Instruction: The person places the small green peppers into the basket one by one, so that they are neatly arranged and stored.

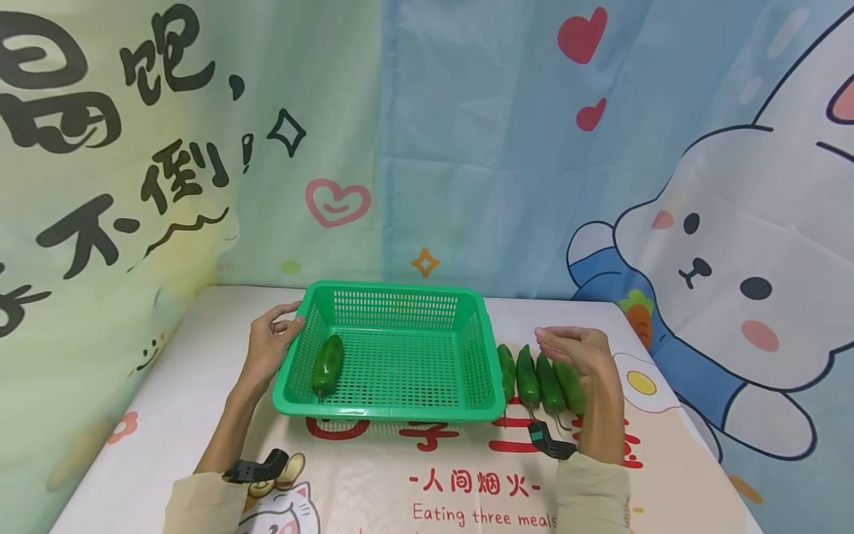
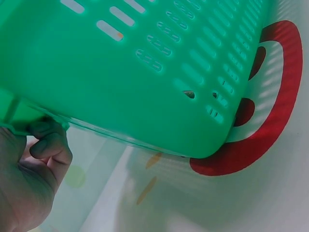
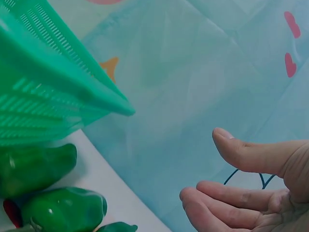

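Observation:
A green plastic basket (image 1: pixel 394 412) is raised at its left side, with one green pepper (image 1: pixel 328 365) lying inside near its left wall. My left hand (image 1: pixel 270 345) grips the basket's left rim; in the left wrist view the fingers of the left hand (image 2: pixel 36 174) curl round the edge of the basket (image 2: pixel 120 96). To the right of the basket my right hand (image 1: pixel 579 354) hovers above several green peppers (image 1: pixel 528 377), holding nothing. The right wrist view shows the right hand (image 3: pixel 241 193) with thumb and fingers apart, near the basket's corner (image 3: pixel 111 99) and the peppers (image 3: pixel 63 209).
A printed cloth (image 1: pixel 487 452) with red lettering covers the table. Behind it hangs a curtain (image 1: pixel 467 148) with hearts and a cartoon rabbit. Dark straps with small devices (image 1: pixel 256 469) sit at both wrists.

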The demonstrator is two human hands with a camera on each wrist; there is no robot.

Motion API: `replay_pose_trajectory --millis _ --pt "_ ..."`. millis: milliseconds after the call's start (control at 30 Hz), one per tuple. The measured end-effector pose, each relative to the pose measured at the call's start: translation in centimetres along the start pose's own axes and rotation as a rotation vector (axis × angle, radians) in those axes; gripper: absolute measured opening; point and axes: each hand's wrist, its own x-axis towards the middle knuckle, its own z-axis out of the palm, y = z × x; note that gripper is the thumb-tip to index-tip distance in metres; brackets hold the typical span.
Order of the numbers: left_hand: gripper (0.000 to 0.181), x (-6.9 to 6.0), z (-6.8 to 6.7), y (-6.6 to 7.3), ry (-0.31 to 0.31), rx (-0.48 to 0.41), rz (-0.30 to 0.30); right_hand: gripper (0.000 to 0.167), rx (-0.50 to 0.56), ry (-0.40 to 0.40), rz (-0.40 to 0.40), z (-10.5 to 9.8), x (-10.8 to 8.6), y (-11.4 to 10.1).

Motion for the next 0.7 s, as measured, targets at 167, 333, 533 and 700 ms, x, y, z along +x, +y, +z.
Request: replay_pose_trajectory --millis 167,333,533,700 --pt "0.045 -0.1 0.0 0.2 0.002 -0.013 -0.011 0.075 -0.057 0.025 0.021 -0.5 0.2 0.4" --pt "0.046 0.0 -0.1 0.3 -0.006 -0.027 -0.007 0.075 -0.079 0.099 0.065 -0.7 0.4 0.9" --pt "0.046 -0.1 -0.2 0.2 -0.011 -0.036 -0.003 0.071 -0.080 0.169 0.067 -1.0 0.6 1.8" --pt "0.045 -0.2 -0.1 0.3 -0.007 -0.027 -0.001 0.067 -0.071 0.235 0.066 -1.4 0.6 2.8"
